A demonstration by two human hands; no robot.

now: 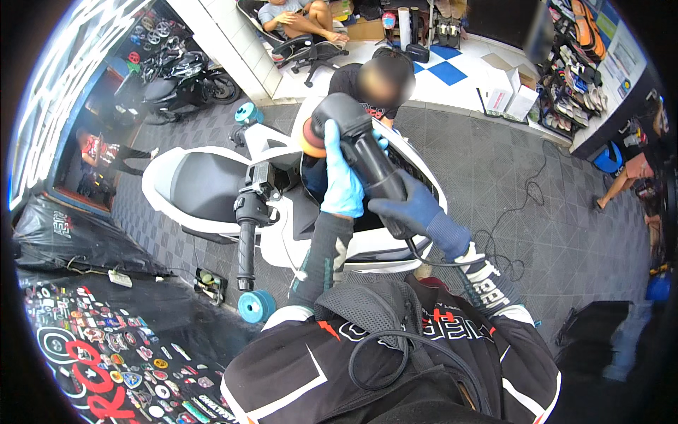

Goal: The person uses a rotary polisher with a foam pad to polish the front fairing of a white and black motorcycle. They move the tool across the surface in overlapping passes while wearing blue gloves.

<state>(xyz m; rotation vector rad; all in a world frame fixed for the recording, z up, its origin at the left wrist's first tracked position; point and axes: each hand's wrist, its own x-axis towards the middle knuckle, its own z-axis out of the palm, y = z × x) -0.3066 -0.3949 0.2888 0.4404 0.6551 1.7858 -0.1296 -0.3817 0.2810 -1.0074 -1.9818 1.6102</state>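
Observation:
My left hand (339,175), in a light-blue disposable glove, grips the neck of a black power polisher (373,164) near its head. Around the rear of the polisher's body, above the cord end, closes my right hand (418,204) in a dark-blue knit glove. The orange-and-maroon polishing pad (313,139) faces left, held over the front of a white scooter (286,249); whether it touches the scooter cannot be told. Left of my hands are the scooter's black handlebar grip (246,254) and its dark seat (204,185).
A co-worker (365,85) crouches across the scooter, close to the polisher's head. The power cord (529,185) trails over the dark tiled floor at right. An open box of tools (210,286) lies at lower left. White cartons (511,95) and a shoe rack (572,100) stand at upper right.

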